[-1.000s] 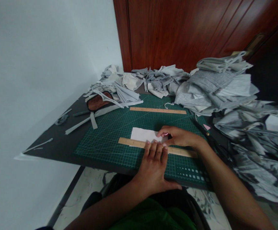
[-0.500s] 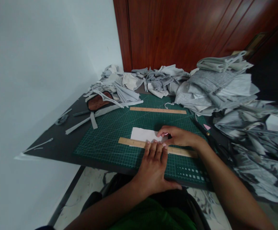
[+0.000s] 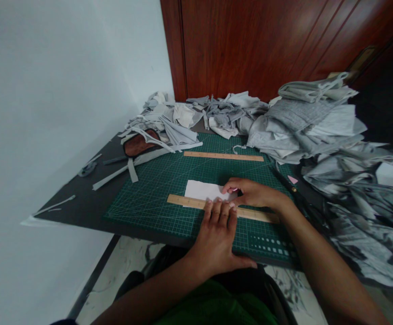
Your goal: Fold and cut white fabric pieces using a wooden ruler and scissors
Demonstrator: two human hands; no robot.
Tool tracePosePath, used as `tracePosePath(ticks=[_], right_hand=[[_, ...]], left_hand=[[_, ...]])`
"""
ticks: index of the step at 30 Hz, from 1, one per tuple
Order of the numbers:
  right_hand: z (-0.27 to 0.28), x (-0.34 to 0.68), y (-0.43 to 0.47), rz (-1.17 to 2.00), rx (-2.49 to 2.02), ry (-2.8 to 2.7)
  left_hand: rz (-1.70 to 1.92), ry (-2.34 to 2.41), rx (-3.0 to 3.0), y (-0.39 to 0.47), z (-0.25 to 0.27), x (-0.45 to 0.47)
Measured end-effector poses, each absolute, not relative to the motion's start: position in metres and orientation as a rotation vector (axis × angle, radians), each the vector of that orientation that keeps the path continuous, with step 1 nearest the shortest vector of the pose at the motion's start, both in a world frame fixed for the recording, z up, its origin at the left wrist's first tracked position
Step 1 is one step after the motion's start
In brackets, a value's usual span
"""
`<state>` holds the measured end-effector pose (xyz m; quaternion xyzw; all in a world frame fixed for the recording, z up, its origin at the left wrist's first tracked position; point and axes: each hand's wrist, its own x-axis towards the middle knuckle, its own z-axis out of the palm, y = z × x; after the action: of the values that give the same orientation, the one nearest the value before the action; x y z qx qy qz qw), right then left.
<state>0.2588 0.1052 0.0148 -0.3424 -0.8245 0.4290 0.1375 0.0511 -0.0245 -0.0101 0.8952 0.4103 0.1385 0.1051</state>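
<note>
My left hand (image 3: 216, 234) lies flat with its fingers stretched out, pressing a wooden ruler (image 3: 182, 200) down across a white piece of fabric (image 3: 199, 188). The ruler crosses the lower part of the fabric, and a thin strip of it shows below. Over the right end of the fabric, my right hand (image 3: 247, 190) is closed in a pinch at the ruler's upper edge. A bit of pink shows between its fingers, apparently a piece of tailor's chalk; most of it is hidden. Beneath everything is a green cutting mat (image 3: 149, 198).
A second wooden ruler (image 3: 223, 156) lies farther back on the mat. Fabric scraps (image 3: 179, 115) line the back; fabric stacks (image 3: 304, 122) rise at the right. Black-handled scissors (image 3: 313, 212) and a pink triangular piece (image 3: 293, 179) lie right. A brown pad (image 3: 141, 143) sits left.
</note>
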Motion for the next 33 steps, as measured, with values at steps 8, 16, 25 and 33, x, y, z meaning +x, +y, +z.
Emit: tracePosePath(ticks=[8,16,25,33], right_hand=[[0.0159,0.2586,0.1051,1.236,-0.987,-2.39],[0.0162,0.2583,0.1033,1.256,-0.998,-2.39],[0.0235,0.2591,0.1002,1.251,-0.967,-2.431],[0.0184,0.254,0.1002,1.187,-1.011,-2.419]], left_hand=[[0.419,1.203,2.646,-0.0243,-0.0111,0.051],[0.397,1.193,2.628,-0.0245,-0.0102,0.0504],[0.431,1.195,2.623,-0.0248,-0.0103,0.05],[0.422,1.178,2.611,-0.0263,-0.0099,0.0472]])
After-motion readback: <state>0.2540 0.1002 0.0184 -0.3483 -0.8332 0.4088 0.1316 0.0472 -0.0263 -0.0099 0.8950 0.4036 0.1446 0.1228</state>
